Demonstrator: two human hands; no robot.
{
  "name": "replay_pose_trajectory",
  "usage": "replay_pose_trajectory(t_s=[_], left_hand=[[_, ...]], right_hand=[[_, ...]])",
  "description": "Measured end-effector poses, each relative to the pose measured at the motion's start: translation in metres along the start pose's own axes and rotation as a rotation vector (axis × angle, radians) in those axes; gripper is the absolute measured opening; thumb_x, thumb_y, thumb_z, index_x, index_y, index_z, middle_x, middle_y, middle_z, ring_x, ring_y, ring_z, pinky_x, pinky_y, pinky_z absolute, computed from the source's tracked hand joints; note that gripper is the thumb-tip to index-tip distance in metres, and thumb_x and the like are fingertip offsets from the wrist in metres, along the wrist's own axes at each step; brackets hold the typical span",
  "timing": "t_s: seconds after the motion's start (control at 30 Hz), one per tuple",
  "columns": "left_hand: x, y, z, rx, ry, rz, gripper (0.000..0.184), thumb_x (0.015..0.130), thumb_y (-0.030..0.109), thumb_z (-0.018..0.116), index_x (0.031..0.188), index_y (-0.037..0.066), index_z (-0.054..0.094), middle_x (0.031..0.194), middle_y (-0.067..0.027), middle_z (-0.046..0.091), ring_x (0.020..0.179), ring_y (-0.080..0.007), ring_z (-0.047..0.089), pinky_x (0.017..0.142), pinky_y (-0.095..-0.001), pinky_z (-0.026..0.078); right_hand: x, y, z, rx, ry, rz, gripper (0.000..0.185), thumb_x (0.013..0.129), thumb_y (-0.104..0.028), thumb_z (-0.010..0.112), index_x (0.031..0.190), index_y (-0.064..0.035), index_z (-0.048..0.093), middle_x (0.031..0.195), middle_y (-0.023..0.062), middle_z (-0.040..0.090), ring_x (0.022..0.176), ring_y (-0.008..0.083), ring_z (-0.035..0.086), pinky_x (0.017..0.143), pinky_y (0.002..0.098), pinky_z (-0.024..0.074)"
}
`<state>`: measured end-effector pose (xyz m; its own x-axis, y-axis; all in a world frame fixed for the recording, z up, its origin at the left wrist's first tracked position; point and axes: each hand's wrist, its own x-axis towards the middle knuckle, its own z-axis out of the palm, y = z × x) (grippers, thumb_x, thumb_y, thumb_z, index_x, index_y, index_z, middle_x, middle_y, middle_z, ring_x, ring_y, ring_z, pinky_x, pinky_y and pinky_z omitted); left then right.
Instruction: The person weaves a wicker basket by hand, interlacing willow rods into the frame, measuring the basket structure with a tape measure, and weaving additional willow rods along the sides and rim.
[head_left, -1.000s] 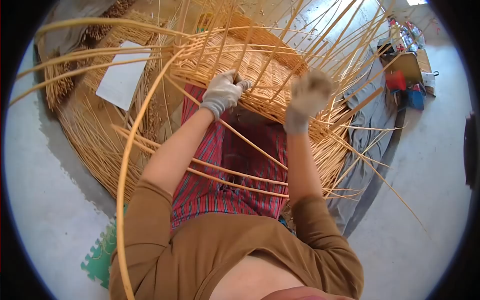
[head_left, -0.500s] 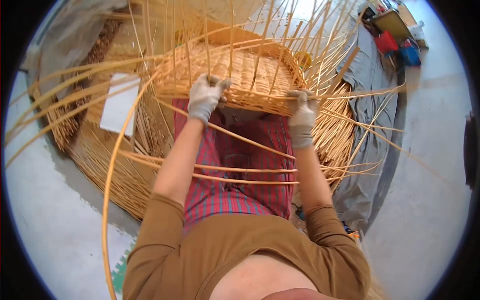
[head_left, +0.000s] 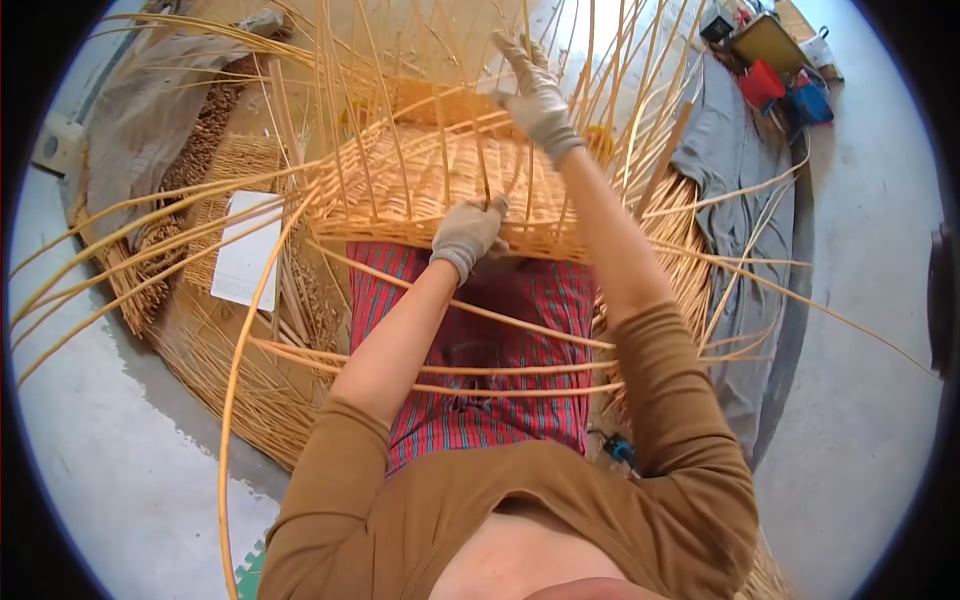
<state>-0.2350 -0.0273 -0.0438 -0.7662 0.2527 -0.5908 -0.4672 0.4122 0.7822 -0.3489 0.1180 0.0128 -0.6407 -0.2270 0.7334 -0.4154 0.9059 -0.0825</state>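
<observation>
Pale floor (head_left: 860, 300) spreads around your workplace, and at its middle the wicker basket (head_left: 420, 175) sits in front of you, along the far edge of the striped cloth (head_left: 540, 415) over your legs. Your left hand (head_left: 467, 232) has its grip closed on the near wall, beside one of the upright rods (head_left: 443, 150). Your right hand (head_left: 540, 105) is raised over the basket among those rods, its grip open with fingers spread; whether it touches one, you cannot tell from this angle. Keep the left grip firm and low, so the weave stays tight and the basket doesn't twist. Guide the right fingers between the rods without bending any sideways, and keep your forearm off the long rods (head_left: 510, 371) crossing your lap.

Half a second ago, your right hand was down at the right end of the near wall; now it is up over the interior. Your left hand has shifted along the wall toward its middle. Farther out, the white board (head_left: 247, 250) lies to the left, and loose canes (head_left: 680, 235) lie to the right beside the grey sheet (head_left: 720, 140).
</observation>
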Motion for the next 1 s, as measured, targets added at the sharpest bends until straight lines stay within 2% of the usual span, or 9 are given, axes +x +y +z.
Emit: replay_pose_trajectory(t_s=[0.07, 0.2, 0.27, 0.5, 0.63, 0.7, 0.77, 0.83, 1.0], left_hand=[[-0.001, 0.008, -0.003, -0.025, 0.016, -0.01, 0.048, 0.099, 0.046, 0.051, 0.106, 0.001, 0.065, 0.063, -0.0104, 0.069, 0.059, -0.0192, 0.071, 0.058, -0.0314, 0.056], [0.007, -0.006, -0.004, 0.147, -0.045, 0.056, 0.039, 0.096, 0.038, 0.061, 0.11, 0.003, 0.063, 0.073, -0.011, 0.07, 0.056, -0.0181, 0.068, 0.056, -0.033, 0.055], [0.007, -0.003, -0.002, 0.107, -0.032, 0.086, 0.036, 0.094, 0.034, 0.066, 0.111, 0.003, 0.063, 0.078, -0.0115, 0.071, 0.055, -0.0176, 0.067, 0.055, -0.0328, 0.055], [-0.002, 0.019, 0.035, -0.409, 0.147, 0.104, 0.042, 0.08, 0.028, 0.084, 0.088, 0.008, 0.048, 0.067, -0.0064, 0.06, 0.045, -0.0161, 0.06, 0.038, -0.0301, 0.05], [-0.002, 0.006, 0.03, -0.304, 0.19, 0.094, 0.037, 0.084, 0.025, 0.081, 0.093, 0.005, 0.051, 0.066, -0.0049, 0.06, 0.045, -0.0161, 0.06, 0.044, -0.0276, 0.051], [0.019, -0.01, 0.029, 0.045, 0.879, 0.885, 0.032, 0.088, 0.017, 0.075, 0.105, 0.0, 0.054, 0.066, -0.004, 0.061, 0.052, -0.0177, 0.064, 0.056, -0.0285, 0.055], [-0.027, 0.04, 0.051, -0.38, 0.496, 0.97, 0.036, 0.093, 0.018, 0.068, 0.119, -0.002, 0.054, 0.072, -0.0063, 0.068, 0.058, -0.0195, 0.068, 0.065, -0.03, 0.055], [-0.029, 0.069, 0.064, 0.351, -0.248, 0.042, 0.037, 0.098, 0.034, 0.061, 0.123, 0.007, 0.056, 0.077, -0.0102, 0.068, 0.059, -0.0154, 0.065, 0.053, -0.0318, 0.052], [-0.01, 0.033, 0.088, 0.222, -0.203, 0.133, 0.045, 0.1, 0.042, 0.054, 0.119, 0.003, 0.06, 0.07, -0.0127, 0.072, 0.052, -0.0181, 0.068, 0.054, -0.0309, 0.055]], right_hand=[[0.009, -0.023, 0.027, 0.907, 0.386, 0.908, 0.045, 0.091, -0.02, 0.069, 0.133, -0.0105, 0.057, 0.094, 0.0029, 0.063, 0.081, 0.0117, 0.058, 0.073, 0.0277, 0.0528], [-0.09, -0.002, -0.05, 0.624, 0.532, 0.546, 0.031, 0.099, -0.044, 0.055, 0.097, -0.0155, 0.068, 0.066, -0.0045, 0.041, 0.055, 0.0066, 0.037, 0.049, 0.0238, 0.0339], [-0.199, 0.007, -0.081, 1.662, 0.722, 0.776, 0.039, 0.104, -0.045, 0.044, 0.086, -0.0189, 0.066, 0.053, -0.0039, 0.047, 0.042, 0.0113, 0.036, 0.041, 0.0357, 0.0373], [-0.168, -0.077, -0.13, 1.281, 0.762, 1.031, 0.055, 0.104, -0.055, 0.031, 0.078, -0.0087, 0.045, 0.058, -0.0008, 0.029, 0.053, 0.0165, 0.033, 0.059, 0.0377, 0.0426], [-0.193, -0.036, -0.135, 1.211, 0.557, 1.122, 0.032, 0.108, -0.034, 0.038, 0.098, -0.007, 0.053, 0.065, 0.0058, 0.056, 0.066, 0.0224, 0.063, 0.073, 0.0408, 0.0579], [-0.215, 0.004, -0.164, 0.989, 0.606, 1.131, 0.02, 0.096, -0.006, 0.061, 0.112, -0.01, 0.05, 0.092, 0.0084, 0.068, 0.082, 0.0197, 0.067, 0.081, 0.0319, 0.0577], [-0.219, 0.002, -0.18, 0.956, 0.67, 1.189, 0.033, 0.093, 0.001, 0.062, 0.117, -0.0142, 0.047, 0.097, 0.0071, 0.068, 0.085, 0.0191, 0.068, 0.077, 0.0323, 0.059], [-0.227, -0.002, -0.194, 0.981, 0.575, 1.251, 0.034, 0.093, 0.002, 0.062, 0.118, -0.0139, 0.045, 0.097, 0.0081, 0.068, 0.086, 0.0192, 0.068, 0.075, 0.0326, 0.0592], [-0.121, 0.037, -0.173, 0.716, 0.061, 0.912, 0.02, 0.092, -0.003, 0.058, 0.107, -0.0059, 0.046, 0.094, 0.0127, 0.068, 0.083, 0.0225, 0.069, 0.07, 0.0307, 0.0559]])
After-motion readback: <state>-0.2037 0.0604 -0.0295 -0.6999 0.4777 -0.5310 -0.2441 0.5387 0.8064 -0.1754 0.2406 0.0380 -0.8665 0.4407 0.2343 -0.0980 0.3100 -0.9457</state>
